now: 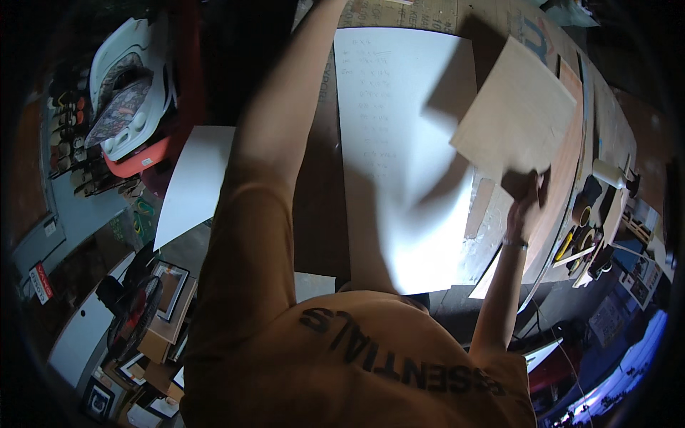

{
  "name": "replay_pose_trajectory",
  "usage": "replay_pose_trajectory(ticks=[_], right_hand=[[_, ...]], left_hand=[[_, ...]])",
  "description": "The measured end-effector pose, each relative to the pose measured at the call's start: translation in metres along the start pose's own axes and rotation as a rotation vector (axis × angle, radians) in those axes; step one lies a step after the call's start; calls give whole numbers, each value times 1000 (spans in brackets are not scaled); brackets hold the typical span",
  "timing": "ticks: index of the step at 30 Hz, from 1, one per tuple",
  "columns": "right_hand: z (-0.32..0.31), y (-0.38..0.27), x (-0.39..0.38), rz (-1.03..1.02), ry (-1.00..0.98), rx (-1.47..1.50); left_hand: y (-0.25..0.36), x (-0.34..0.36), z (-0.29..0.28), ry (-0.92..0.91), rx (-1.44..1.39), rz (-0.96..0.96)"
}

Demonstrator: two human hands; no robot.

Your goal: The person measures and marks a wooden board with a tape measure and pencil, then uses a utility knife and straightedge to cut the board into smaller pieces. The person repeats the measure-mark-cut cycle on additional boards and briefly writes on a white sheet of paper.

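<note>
My right hand [526,205] is closed at the near edge of a thin, pale wooden board [517,107], which is tilted and casts a shadow to its left. Beneath it lies a large white sheet [407,157] with a column of faint handwriting, on the worktable. My left arm [275,121] stretches far forward past the left side of the sheet; its hand is cut off by the upper edge of the picture. A small flat light-coloured piece [479,207] lies beside the sheet, near my right hand.
Long wooden strips [567,135] lie along the table's right side, beside a white bottle [610,173] and a roll of tape [582,215]. At left are another white sheet [189,182], a white plastic baby seat [135,89] and a black fan [135,307] near stacked frames [170,289].
</note>
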State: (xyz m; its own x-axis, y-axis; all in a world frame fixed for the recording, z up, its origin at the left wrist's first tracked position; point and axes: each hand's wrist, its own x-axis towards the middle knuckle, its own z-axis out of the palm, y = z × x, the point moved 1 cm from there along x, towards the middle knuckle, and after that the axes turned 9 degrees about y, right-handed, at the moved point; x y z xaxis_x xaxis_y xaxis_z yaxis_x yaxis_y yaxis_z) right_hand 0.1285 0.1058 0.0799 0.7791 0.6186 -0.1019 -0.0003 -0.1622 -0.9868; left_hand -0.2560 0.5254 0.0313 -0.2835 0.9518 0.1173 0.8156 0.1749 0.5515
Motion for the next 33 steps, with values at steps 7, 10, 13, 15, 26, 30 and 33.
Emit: replay_pose_trajectory(ticks=[7,10,13,15,26,30,33], right_hand=[[-80,-16,-47,61,93,-44],[-88,-20,-54,59,128,-59],[-82,-26,-50,52,129,-51],[-70,-31,-39,50,108,-46],[177,-6,123,-100,-341,268],[301,14,144,-79,-507,232],[380,33,150,-196,-309,56]], left_hand=[[41,17,30,-168,349,-45],[43,9,19,-159,271,-76],[34,7,2,-231,138,-3],[27,8,-4,-249,32,29],[-83,4,-68,-435,-1428,-263],[-174,-20,-168,-11,-782,154],[-220,-52,-228,38,-801,57]])
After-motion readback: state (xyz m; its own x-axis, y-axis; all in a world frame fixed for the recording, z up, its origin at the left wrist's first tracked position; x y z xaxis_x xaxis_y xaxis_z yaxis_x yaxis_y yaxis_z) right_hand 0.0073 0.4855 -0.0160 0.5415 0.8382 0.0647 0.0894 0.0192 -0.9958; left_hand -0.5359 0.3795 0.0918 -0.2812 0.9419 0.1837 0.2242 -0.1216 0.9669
